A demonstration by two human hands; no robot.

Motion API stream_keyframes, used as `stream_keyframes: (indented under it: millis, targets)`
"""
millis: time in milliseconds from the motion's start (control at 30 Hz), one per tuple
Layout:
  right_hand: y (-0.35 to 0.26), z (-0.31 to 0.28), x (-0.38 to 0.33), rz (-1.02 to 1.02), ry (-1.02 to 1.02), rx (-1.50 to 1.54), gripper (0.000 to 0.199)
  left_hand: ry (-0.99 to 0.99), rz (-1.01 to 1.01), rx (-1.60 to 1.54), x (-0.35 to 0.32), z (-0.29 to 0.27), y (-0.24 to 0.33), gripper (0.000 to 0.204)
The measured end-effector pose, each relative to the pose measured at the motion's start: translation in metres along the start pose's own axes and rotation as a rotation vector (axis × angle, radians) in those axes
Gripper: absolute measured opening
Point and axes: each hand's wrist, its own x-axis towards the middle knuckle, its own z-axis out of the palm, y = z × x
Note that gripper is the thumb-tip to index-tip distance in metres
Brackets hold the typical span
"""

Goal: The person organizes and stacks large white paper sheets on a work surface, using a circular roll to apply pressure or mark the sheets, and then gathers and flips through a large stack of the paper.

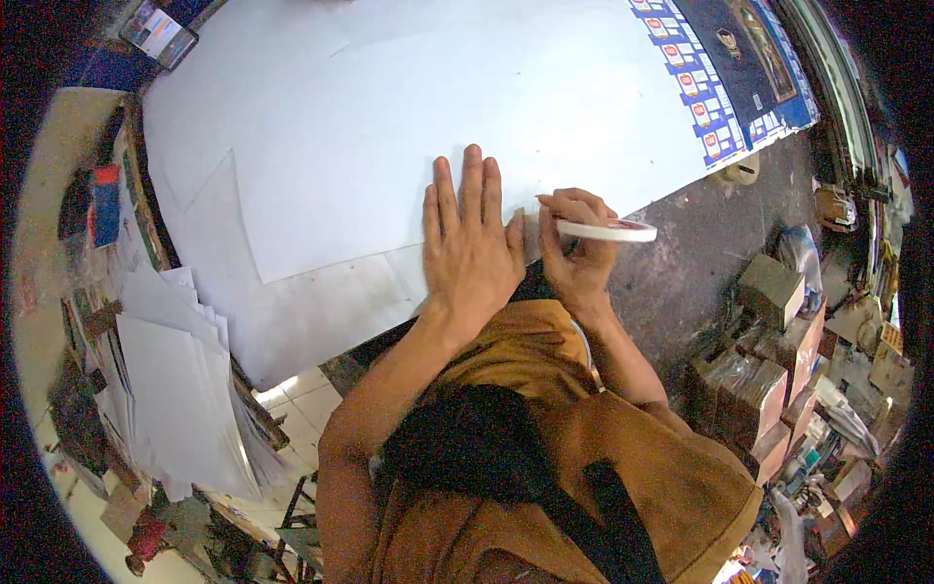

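A large white sheet (389, 127) covers most of the table. My left hand (472, 243) lies flat on its near edge with the fingers stretched out, pointing away from me. Just to its right, my right hand (584, 253) grips a narrow roll of white tape (634, 232) at the sheet's edge. The thumb and forefinger come close together beside the left thumb; whether a strip of tape runs between them is too small to tell. Under the near left part of the sheet, a greyish-white surface (321, 326) shows.
A phone (160, 35) lies at the far left corner. Printed blue sheets (696, 88) sit at the far right. Upright white sheets (180, 389) lean at the left. Cardboard boxes (744, 394) and wrapped packages pile up on the right. Tiled floor (306, 409) shows below the table.
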Motion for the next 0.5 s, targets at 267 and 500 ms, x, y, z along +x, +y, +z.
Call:
stream_keyframes:
  millis: [267, 500]
  targets:
    - [0.009, -0.026, 0.033, -0.276, 0.338, 0.007, 0.011, -0.012, -0.006, -0.025, 0.012, -0.017, -0.020, 0.063]
    - [0.080, 0.001, 0.069, 0.007, 0.280, 0.063, 0.021, 0.062, -0.107, 0.125, 0.007, -0.038, -0.115, 0.093]
